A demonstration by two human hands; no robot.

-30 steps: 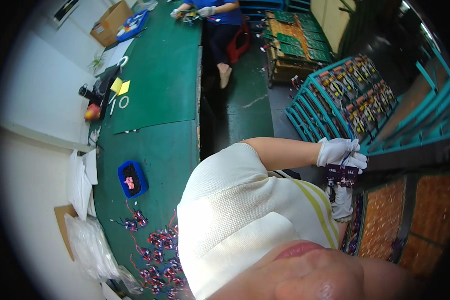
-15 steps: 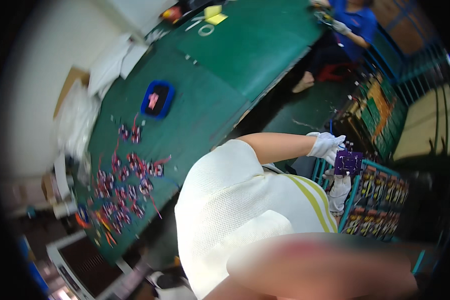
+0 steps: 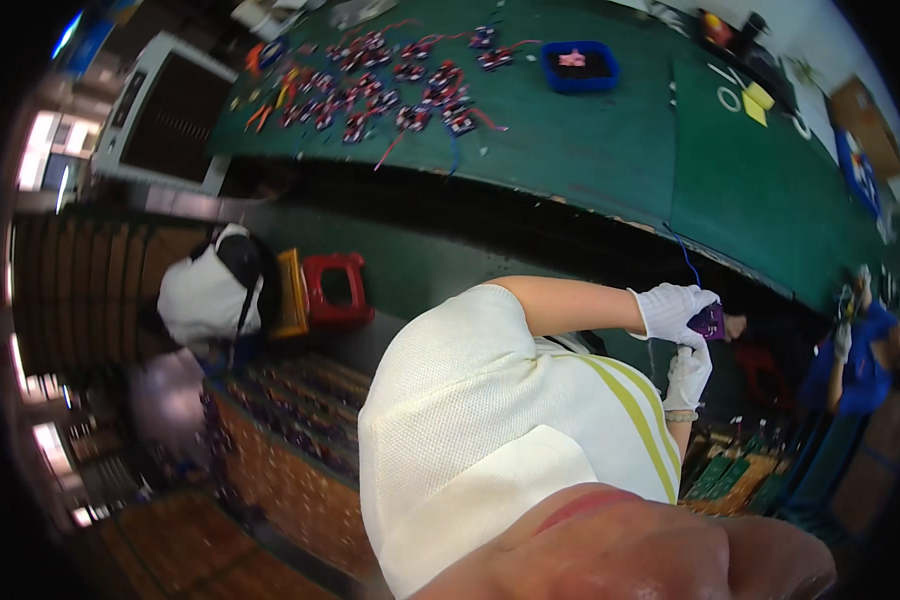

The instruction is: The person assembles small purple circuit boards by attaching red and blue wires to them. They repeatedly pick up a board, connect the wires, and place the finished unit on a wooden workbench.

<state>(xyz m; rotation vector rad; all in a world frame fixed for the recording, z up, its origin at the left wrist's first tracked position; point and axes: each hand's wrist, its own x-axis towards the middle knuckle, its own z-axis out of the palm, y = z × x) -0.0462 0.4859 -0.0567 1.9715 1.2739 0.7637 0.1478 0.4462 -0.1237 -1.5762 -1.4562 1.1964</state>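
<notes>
A small purple circuit board (image 3: 708, 322) is held in front of my body, partly covered by my fingers. My left hand (image 3: 672, 312), in a white glove, is closed around its near side. Just below, my right hand (image 3: 687, 378), also gloved, has its fingers bent against the board's lower edge; its fingertips are partly hidden. A thin blue wire (image 3: 690, 262) runs from the bench edge down to the hands. Across the top lies the green bench (image 3: 590, 150), with several small purple boards with red wires (image 3: 370, 85) gathered at its left part.
On the bench are a blue tray (image 3: 582, 84) with a pink item, orange-handled pliers (image 3: 262, 117) and yellow notes (image 3: 757, 103). Behind me are a red stool (image 3: 338, 290), a seated person (image 3: 215, 290) and racks of boards (image 3: 300, 415). A person in blue (image 3: 860, 350) works at far right.
My body and the view have turned toward the bench. Both hands have swung away from the crate of boards with the purple board, which is now tilted and more covered by fingers.
</notes>
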